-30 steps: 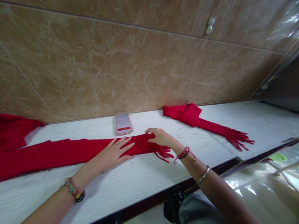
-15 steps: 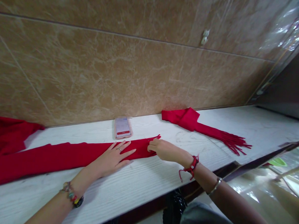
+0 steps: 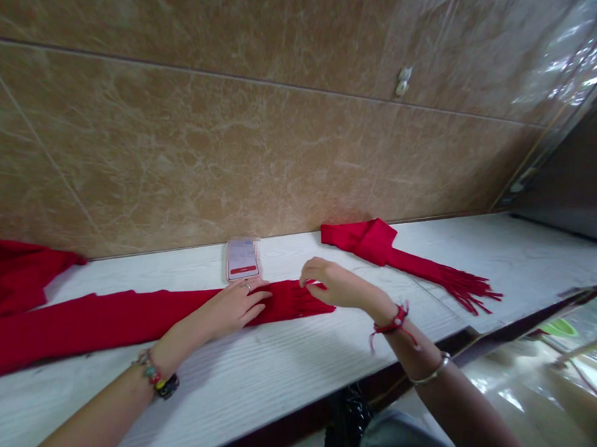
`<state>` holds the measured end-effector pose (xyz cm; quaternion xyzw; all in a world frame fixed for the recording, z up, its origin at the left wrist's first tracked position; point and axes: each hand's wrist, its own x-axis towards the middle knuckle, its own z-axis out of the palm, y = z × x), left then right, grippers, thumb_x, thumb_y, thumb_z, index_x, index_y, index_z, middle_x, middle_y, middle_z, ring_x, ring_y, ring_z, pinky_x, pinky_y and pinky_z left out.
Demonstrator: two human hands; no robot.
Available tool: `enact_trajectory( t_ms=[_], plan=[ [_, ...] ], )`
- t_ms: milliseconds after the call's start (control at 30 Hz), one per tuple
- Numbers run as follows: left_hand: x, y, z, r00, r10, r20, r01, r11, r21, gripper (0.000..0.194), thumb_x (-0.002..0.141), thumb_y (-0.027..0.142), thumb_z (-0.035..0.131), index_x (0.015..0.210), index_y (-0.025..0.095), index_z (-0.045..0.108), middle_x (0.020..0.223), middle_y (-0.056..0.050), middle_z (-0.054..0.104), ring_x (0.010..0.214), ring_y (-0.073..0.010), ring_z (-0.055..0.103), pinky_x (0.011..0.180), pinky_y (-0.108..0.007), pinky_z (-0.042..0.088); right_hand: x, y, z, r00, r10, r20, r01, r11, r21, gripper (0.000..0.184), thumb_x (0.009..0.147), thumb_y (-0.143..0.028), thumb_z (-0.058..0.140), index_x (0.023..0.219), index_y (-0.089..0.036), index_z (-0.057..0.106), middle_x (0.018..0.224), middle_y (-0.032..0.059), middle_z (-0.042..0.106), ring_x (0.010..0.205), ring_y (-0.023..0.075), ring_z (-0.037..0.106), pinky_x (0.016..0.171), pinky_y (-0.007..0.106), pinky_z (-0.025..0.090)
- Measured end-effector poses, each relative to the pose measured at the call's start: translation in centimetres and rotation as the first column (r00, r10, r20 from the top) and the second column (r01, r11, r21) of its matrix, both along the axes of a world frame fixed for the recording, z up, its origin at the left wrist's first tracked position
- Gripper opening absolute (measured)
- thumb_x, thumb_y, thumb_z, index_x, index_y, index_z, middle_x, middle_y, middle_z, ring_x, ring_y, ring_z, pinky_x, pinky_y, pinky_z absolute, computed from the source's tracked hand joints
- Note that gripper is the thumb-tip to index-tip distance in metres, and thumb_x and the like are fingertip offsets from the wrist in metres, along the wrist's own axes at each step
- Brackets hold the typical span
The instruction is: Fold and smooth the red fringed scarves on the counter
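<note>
A long red scarf (image 3: 98, 320) lies lengthwise along the white counter, folded into a strip, with its fringed end to the right. On the scarf, close to that end, my left hand (image 3: 231, 307) rests with its fingers stretched out and slightly parted. My right hand (image 3: 338, 283) hovers just over the fringe, its thumb and fingers curved with a gap between them and nothing seen in it. Behind the left hand a phone (image 3: 241, 259) with a lit screen lies near the wall. A second red scarf (image 3: 377, 244), folded over itself with its fringe spread out, lies farther right.
The white counter (image 3: 270, 375) runs along a brown marbled tile wall (image 3: 207, 152). More red cloth (image 3: 10, 272) is bunched at the far left. A dark panel (image 3: 576, 165) stands at the right end. Below the front edge, a green bowl (image 3: 558, 327) shows.
My right hand has risen off the scarf's end and its fingers have parted, uncovering the fringe. My left hand has slid slightly, its fingers less spread than before.
</note>
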<state>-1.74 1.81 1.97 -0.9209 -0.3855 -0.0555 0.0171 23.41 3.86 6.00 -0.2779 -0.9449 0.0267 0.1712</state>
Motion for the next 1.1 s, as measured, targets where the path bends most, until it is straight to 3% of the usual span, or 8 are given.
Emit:
enact_trajectory(
  t_ms=[100,200,433,600,667,767,1000,1100],
  plan=[
    [1.0,0.8,-0.8,0.998,-0.054,0.013,0.054,0.998,0.011,0.041,0.090,0.033,0.030,0.124,0.016,0.045,0.134,-0.008,0.041,0.122,-0.0164,0.037,0.104,-0.031,0.026,-2.5,0.3,-2.0,0.996,0.035,0.085,-0.036,0.999,0.004,0.020,0.074,-0.006,0.044,0.080,-0.014,0.061,0.083,0.0070,0.061,0.082,0.0152,0.053,0.075,0.026,0.040],
    [1.1,0.9,-1.7,0.999,-0.054,0.001,0.054,0.998,-0.016,0.044,0.090,0.033,0.029,0.131,0.017,0.036,0.139,-0.007,0.034,0.126,-0.0156,0.032,0.104,-0.031,0.025,-1.8,1.4,-3.4,0.974,-0.033,0.224,0.035,0.999,-0.006,0.021,0.073,-0.005,0.043,0.078,-0.014,0.062,0.081,0.0079,0.063,0.079,0.0158,0.055,0.071,0.026,0.040],
    [0.8,0.9,-2.0,0.999,-0.036,0.021,0.037,0.998,-0.041,0.044,0.090,0.034,0.028,0.132,0.021,0.034,0.140,-0.004,0.033,0.126,-0.0149,0.030,0.105,-0.032,0.024,3.8,2.8,-1.4,0.846,-0.382,0.374,0.399,0.916,0.033,0.024,0.075,-0.009,0.041,0.072,-0.012,0.065,0.075,0.0111,0.065,0.068,0.0175,0.057,0.061,0.027,0.039],
    [0.8,1.0,-2.3,0.997,-0.035,0.063,0.036,0.999,-0.008,0.042,0.090,0.034,0.029,0.129,0.021,0.038,0.137,-0.004,0.037,0.124,-0.0152,0.034,0.104,-0.031,0.027,0.4,2.0,-1.1,0.989,-0.125,0.082,0.124,0.992,0.026,0.024,0.074,-0.006,0.044,0.087,-0.014,0.063,0.088,0.0080,0.063,0.085,0.0154,0.054,0.077,0.026,0.040],
    [0.9,0.9,-2.2,0.998,-0.020,0.056,0.021,1.000,-0.007,0.042,0.090,0.034,0.030,0.128,0.020,0.040,0.136,-0.006,0.039,0.123,-0.0156,0.036,0.103,-0.031,0.027,-1.8,1.7,-1.9,0.995,-0.038,0.091,0.035,0.999,0.026,0.025,0.074,-0.006,0.043,0.090,-0.013,0.061,0.092,0.0092,0.062,0.090,0.0154,0.053,0.080,0.027,0.040],
    [1.1,0.4,-1.7,1.000,0.008,0.023,-0.008,1.000,-0.027,0.043,0.090,0.033,0.030,0.129,0.018,0.040,0.137,-0.007,0.037,0.124,-0.0168,0.035,0.104,-0.033,0.026,-3.0,1.8,-3.2,0.976,-0.080,0.202,0.077,0.997,0.020,0.025,0.074,-0.006,0.042,0.090,-0.012,0.061,0.094,0.0105,0.062,0.088,0.0166,0.056,0.076,0.027,0.042],
    [0.8,0.1,-1.7,0.999,0.020,0.034,-0.019,0.999,-0.049,0.042,0.090,0.032,0.031,0.131,0.021,0.036,0.138,-0.006,0.035,0.126,-0.0161,0.032,0.104,-0.035,0.026,3.3,3.6,-3.2,0.851,-0.412,0.327,0.414,0.908,0.066,0.025,0.075,-0.008,0.041,0.081,-0.011,0.065,0.087,0.0134,0.065,0.082,0.0192,0.060,0.071,0.027,0.042],
    [0.6,0.3,-2.0,0.998,0.013,0.055,-0.011,0.999,-0.039,0.042,0.090,0.033,0.031,0.130,0.022,0.037,0.138,-0.005,0.036,0.125,-0.0160,0.033,0.104,-0.034,0.026,4.1,3.8,-2.3,0.843,-0.448,0.297,0.440,0.893,0.095,0.026,0.076,-0.008,0.040,0.079,-0.011,0.065,0.086,0.0135,0.065,0.082,0.0188,0.059,0.073,0.027,0.042]
  ],
)
